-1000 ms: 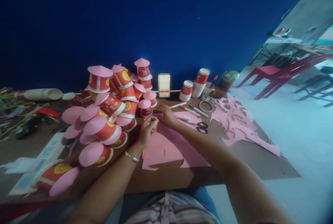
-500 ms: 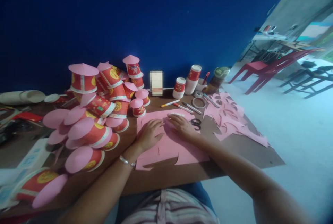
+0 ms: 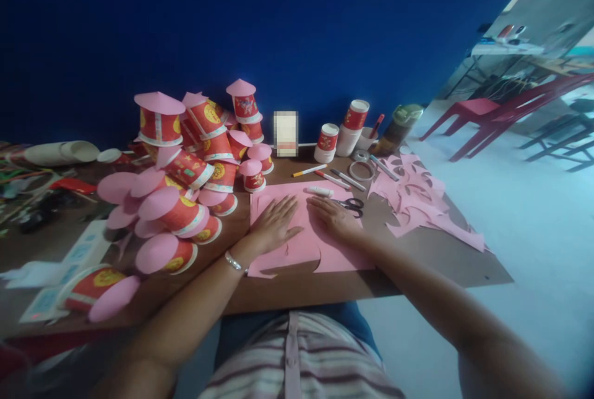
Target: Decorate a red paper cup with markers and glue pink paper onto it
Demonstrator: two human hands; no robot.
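Pink paper with curved cuts along its near edge lies on the brown table in front of me. My left hand rests flat on its left part, fingers stretched out and thumb apart. On the right part lies my right hand, its fingers extended over the paper and holding nothing I can see. Just beyond the right fingertips is a white tube, perhaps glue. Black-handled scissors lie beside the right hand, their blades partly hidden.
Red paper cups with pink cone tops are piled at the left. Markers, a tape roll, stacked cups and a jar stand or lie behind. Pink scraps cover the right. A red chair stands beyond.
My left hand has flattened and its fingers have straightened on the paper. My right hand has drawn slightly back, so the white tube shows more fully. The camera view has shifted.
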